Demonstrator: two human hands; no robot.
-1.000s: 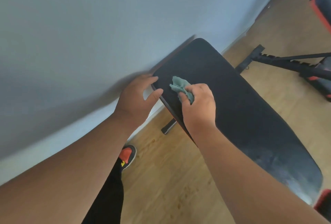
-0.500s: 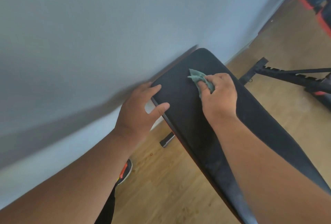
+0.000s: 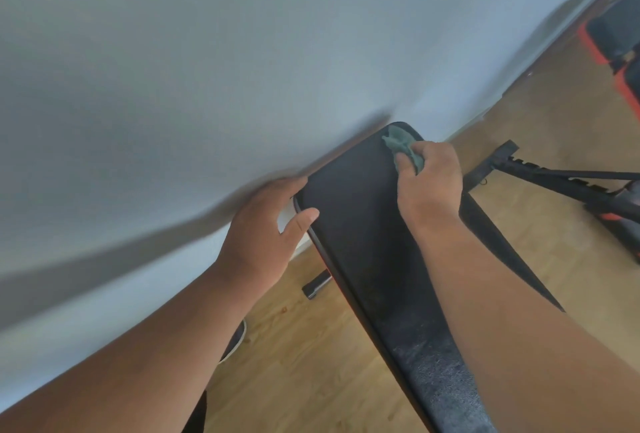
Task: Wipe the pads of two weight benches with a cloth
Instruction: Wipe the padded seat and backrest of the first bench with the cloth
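Observation:
A long black bench pad [image 3: 360,224] runs from the lower right up to the wall. My right hand [image 3: 429,183] grips a crumpled green cloth [image 3: 401,143] and presses it on the pad's far end, close to the wall. My left hand [image 3: 266,224] holds the pad's left edge, thumb on top and fingers curled round behind the rim. The near part of the pad looks dusty and greyish. A second bench with black pads and red trim [image 3: 613,41] stands at the far right.
A pale wall [image 3: 242,51] fills the left and top of the view. The wooden floor [image 3: 304,356] lies below. A black metal bench frame [image 3: 554,179] stretches across the floor at the right. A shoe [image 3: 235,342] shows under my left forearm.
My right hand has slid the cloth along the pad away from me, from near the left edge to the far end by the wall. My left hand has kept its hold on the edge.

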